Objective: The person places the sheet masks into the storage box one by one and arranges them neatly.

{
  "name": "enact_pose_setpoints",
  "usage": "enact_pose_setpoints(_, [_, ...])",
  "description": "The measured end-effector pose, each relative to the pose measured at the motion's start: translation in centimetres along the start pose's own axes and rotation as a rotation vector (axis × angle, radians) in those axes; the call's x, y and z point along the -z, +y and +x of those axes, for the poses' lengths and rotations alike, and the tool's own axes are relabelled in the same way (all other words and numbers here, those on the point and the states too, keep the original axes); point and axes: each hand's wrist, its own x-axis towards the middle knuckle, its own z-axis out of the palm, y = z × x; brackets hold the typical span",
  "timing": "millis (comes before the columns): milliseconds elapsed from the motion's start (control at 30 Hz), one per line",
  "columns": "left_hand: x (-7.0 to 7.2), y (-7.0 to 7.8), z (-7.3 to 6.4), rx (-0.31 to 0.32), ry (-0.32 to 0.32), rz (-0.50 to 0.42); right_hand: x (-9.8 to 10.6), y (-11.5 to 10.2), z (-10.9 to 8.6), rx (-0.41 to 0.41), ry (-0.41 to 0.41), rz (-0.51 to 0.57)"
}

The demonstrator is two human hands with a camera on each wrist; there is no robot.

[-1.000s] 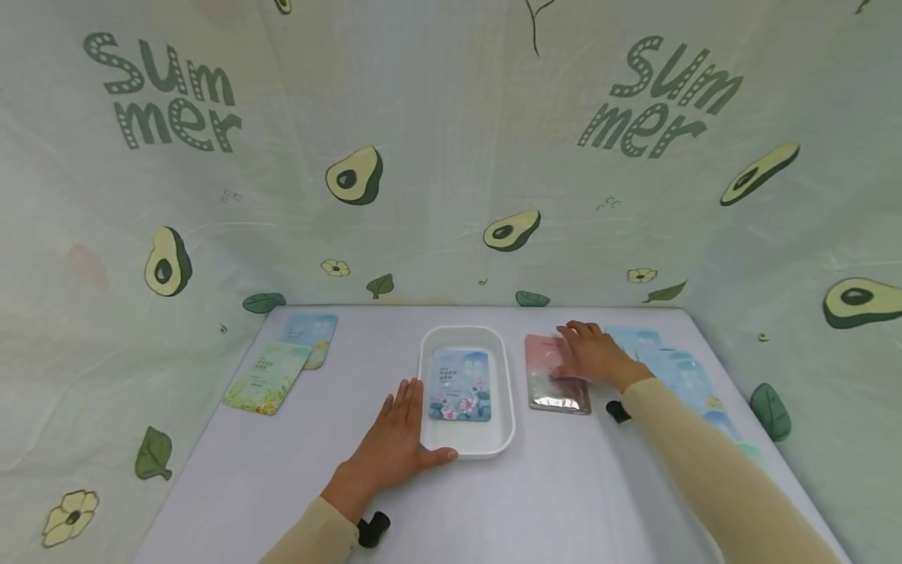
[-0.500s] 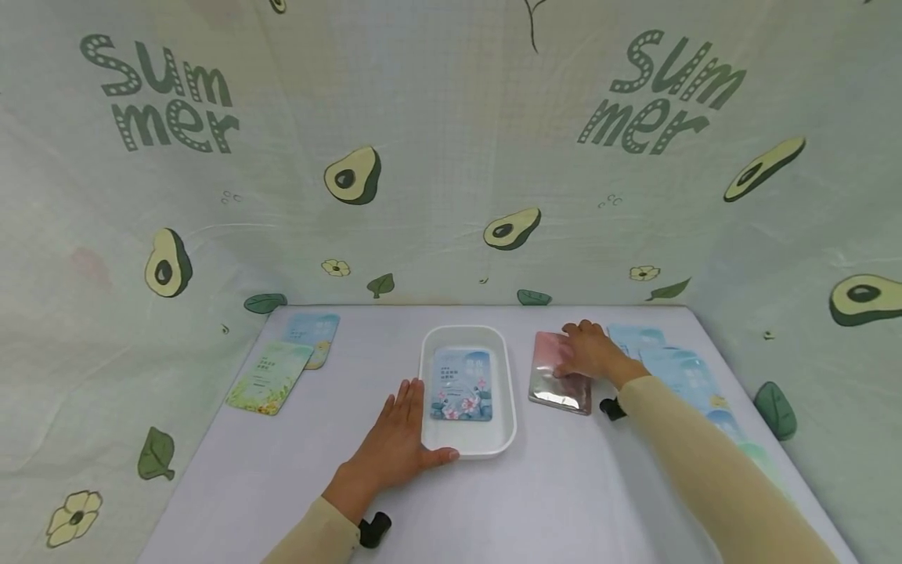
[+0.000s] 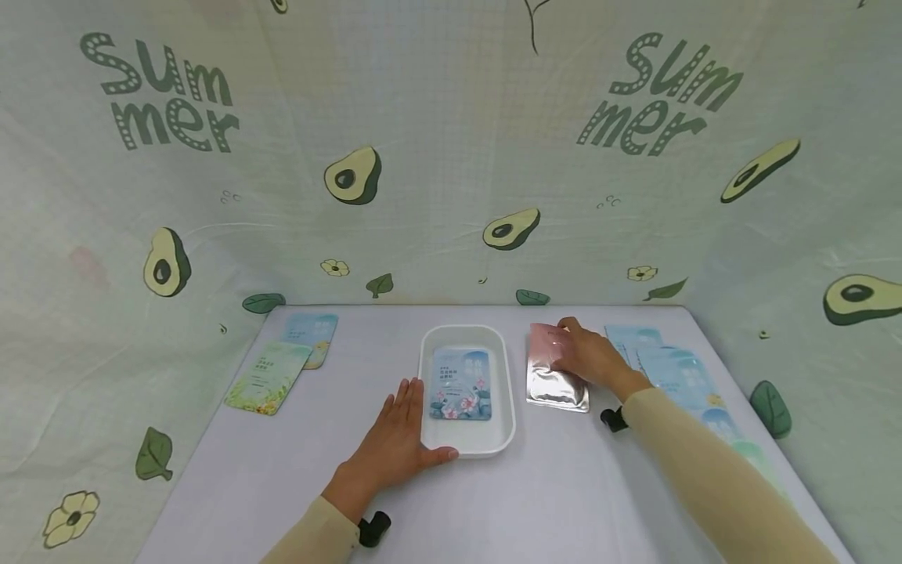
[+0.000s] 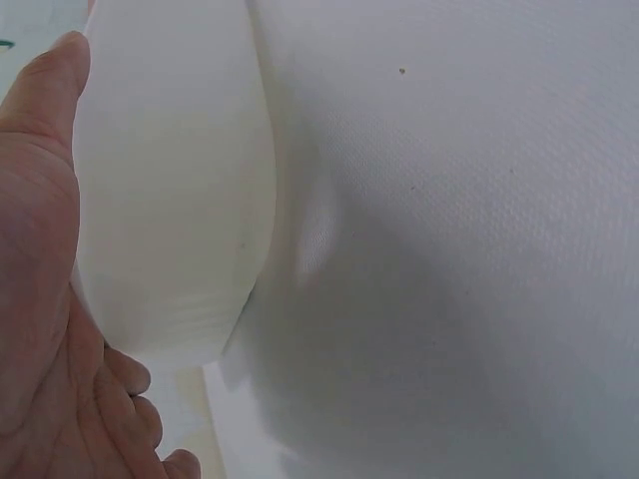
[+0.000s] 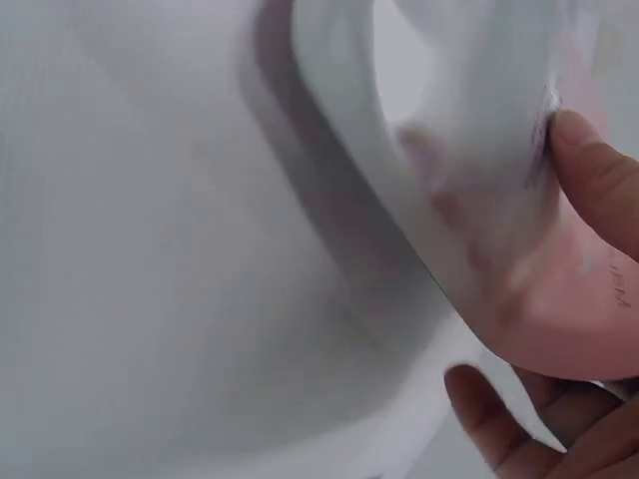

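1. Right of centre in the head frame lies the pink-and-silver packet [image 3: 555, 385], between the white tray [image 3: 465, 437] and the light-blue packets [image 3: 680, 377] at the right; your right hand [image 3: 595, 359] holds it by its right edge, thumb on one face and fingers behind in the right wrist view.
2. At lower centre your left hand [image 3: 387, 445] lies along the tray's left side, fingers straight, thumb spread wide to its near edge; it touches the tray without gripping it, and a blue flowered packet [image 3: 461, 385] lies inside.
3. At the left of the frame a green packet [image 3: 271, 378] overlaps a blue packet [image 3: 320, 325] on the table [image 3: 535, 501].
4. The step in hand looks like picking up the pink-and-silver packet; its shadow in the right wrist view suggests at least part of it is clear of the table.
5. Your next move probably calls for a firm pinch and a level lift, the foil being likely to flex; a steady left hand should keep the tray from sliding.
6. Against half a second ago, the packet's top edge sits higher in the frame and its silver half shines brighter; your left hand and the tray have stayed put.
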Motion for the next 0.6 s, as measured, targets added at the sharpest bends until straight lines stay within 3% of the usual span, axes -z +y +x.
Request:
enact_pose_setpoints(233, [0.0,-0.1,0.0,0.006,0.003,-0.007,0.9,-1.3,-1.0,0.085,0.144,0.015])
enact_pose_setpoints(600, [0.0,0.0,0.0,0.001,0.005,-0.005,2.0,-3.6,-2.5,-0.010,0.195,0.148])
